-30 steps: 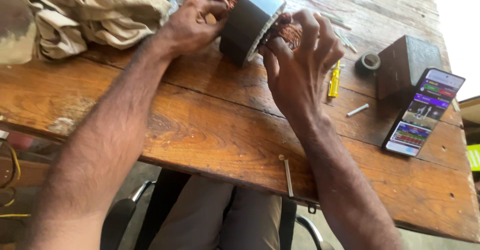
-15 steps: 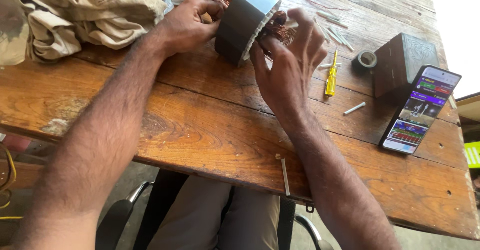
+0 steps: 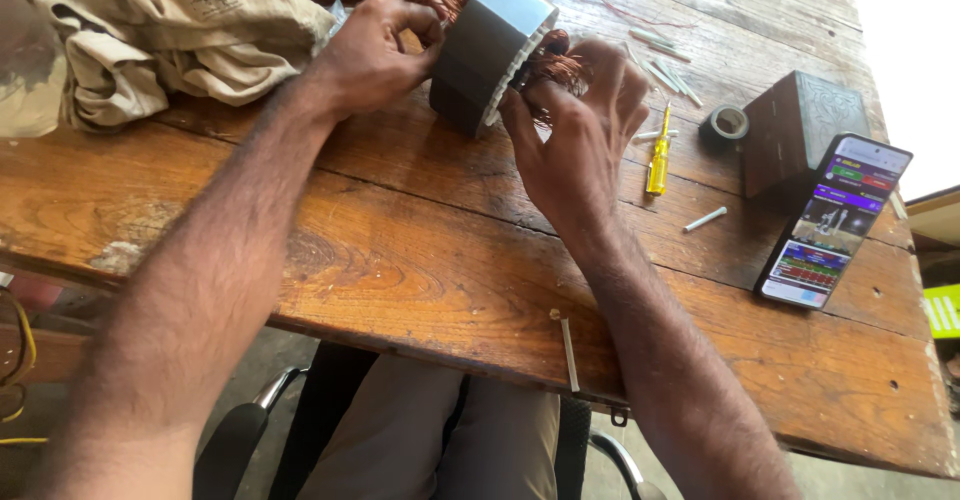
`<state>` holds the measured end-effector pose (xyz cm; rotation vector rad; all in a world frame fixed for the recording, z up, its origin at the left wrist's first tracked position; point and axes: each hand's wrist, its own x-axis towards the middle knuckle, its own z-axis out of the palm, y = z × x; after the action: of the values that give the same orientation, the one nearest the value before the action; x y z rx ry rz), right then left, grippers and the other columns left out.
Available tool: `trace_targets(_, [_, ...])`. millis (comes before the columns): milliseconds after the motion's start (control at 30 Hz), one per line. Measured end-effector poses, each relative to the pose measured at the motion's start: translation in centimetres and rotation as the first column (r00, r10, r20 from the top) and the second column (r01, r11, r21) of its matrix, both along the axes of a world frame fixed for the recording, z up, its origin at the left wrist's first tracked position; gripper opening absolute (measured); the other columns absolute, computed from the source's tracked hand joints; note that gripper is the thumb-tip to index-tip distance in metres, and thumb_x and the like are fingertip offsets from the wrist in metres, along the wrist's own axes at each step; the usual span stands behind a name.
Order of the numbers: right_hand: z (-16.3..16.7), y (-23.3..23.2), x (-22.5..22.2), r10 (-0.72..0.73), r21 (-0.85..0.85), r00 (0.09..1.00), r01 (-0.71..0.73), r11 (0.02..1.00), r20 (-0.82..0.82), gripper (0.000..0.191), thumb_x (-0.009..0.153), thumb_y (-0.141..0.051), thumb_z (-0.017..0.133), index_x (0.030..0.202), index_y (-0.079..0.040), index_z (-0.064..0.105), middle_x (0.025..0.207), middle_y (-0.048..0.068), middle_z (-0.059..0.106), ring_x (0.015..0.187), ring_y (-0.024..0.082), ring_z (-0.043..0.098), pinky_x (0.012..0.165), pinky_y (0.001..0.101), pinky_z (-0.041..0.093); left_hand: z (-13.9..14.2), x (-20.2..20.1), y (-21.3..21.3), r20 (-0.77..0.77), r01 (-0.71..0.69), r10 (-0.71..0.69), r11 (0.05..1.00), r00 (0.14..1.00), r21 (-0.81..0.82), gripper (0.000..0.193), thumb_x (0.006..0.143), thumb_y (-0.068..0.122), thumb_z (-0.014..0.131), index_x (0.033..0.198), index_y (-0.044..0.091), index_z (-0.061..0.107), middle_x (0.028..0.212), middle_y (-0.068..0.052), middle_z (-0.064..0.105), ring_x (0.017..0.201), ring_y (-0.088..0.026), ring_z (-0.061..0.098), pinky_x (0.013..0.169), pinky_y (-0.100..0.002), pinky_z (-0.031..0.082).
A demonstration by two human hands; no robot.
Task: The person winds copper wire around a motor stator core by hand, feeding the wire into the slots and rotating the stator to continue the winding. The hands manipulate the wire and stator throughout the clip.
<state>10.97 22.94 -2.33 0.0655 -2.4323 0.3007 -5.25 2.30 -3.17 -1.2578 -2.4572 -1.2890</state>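
Motor core: a grey metal ring (image 3: 487, 48) stuffed with copper wire stood on edge on the wooden table (image 3: 400, 250), top centre of the frame.
Left hand: the left hand (image 3: 372, 52) was curled against the ring's left face, fingers bent around its far side; its fingertips were hidden behind the ring.
Right hand: the right hand (image 3: 575, 130) pressed against the ring's right face, fingers closed into the copper wire (image 3: 555, 60) bulging out there. Which strand it pinched could not be made out.
Hidden or cut off: more loose wire at the top edge ran out of frame; the crumpled cloth (image 3: 160, 30) at upper left was cut by the border; the ring's inside was covered by the right hand.
Nearby: a yellow screwdriver (image 3: 658, 155) lay just right of the right hand; a roll of tape (image 3: 724, 122), a dark box (image 3: 800, 130) and a lit phone (image 3: 835, 222) sat further right.
Change: compared with half a second before, both hands kept the same hold; the ring leaned a little more upright.
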Motion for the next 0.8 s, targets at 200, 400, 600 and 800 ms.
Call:
trace_targets(200, [0.2, 0.9, 1.0, 0.073, 0.028, 0.997, -0.073, 0.997, 0.006, 0.028, 0.091, -0.035, 0.086, 0.103, -0.011, 0.08, 0.142, 0.018, 0.041, 0.135, 0.036, 0.028, 0.113, 0.0593, 0.027, 0.6, 0.4, -0.2, 0.151, 0.02, -0.01, 0.998, 0.988, -0.06, 0.025, 0.098, 0.038, 0.07, 0.098, 0.013, 0.068, 0.128, -0.022, 0.053, 0.13, -0.035, 0.056, 0.103, -0.054, 0.057])
trace_targets(400, [-0.3, 1.3, 0.6, 0.083, 0.0, 0.996, -0.083, 0.997, -0.033, 0.023, 0.09, -0.03, 0.089, 0.103, -0.013, 0.08, 0.145, 0.017, 0.045, 0.136, 0.036, 0.033, 0.116, 0.055, 0.032, 0.8, 0.7, 0.1, 0.264, 0.005, 0.019, 0.996, 0.964, -0.091, 0.034, 0.096, 0.049, 0.066, 0.109, 0.018, 0.073, 0.147, -0.022, 0.039, 0.131, -0.039, 0.05, 0.1, -0.058, 0.058])
trace_targets(600, [-0.8, 1.5, 0.5, 0.09, 0.021, 0.994, -0.089, 0.996, -0.055, 0.019, 0.093, -0.021, 0.086, 0.109, -0.013, 0.081, 0.148, 0.016, 0.046, 0.138, 0.035, 0.035, 0.118, 0.0524, 0.034, 0.9, 1.0, -0.5, 0.26, 0.069, -0.038, 0.991, 0.965, -0.111, 0.039, 0.099, 0.049, 0.064, 0.115, 0.015, 0.073, 0.126, -0.018, 0.059, 0.125, -0.032, 0.059, 0.103, -0.059, 0.051])
trace_targets(800, [-0.5, 1.6, 0.7, 0.098, 0.045, 0.994, -0.096, 0.994, -0.044, 0.022, 0.091, -0.021, 0.087, 0.11, -0.012, 0.081, 0.146, 0.016, 0.046, 0.138, 0.036, 0.034, 0.117, 0.0534, 0.033, 1.2, 1.1, -0.4, 0.238, 0.056, -0.031, 0.994, 0.971, -0.098, 0.036, 0.098, 0.043, 0.067, 0.114, 0.011, 0.072, 0.117, -0.013, 0.062, 0.117, -0.027, 0.064, 0.098, -0.051, 0.055])
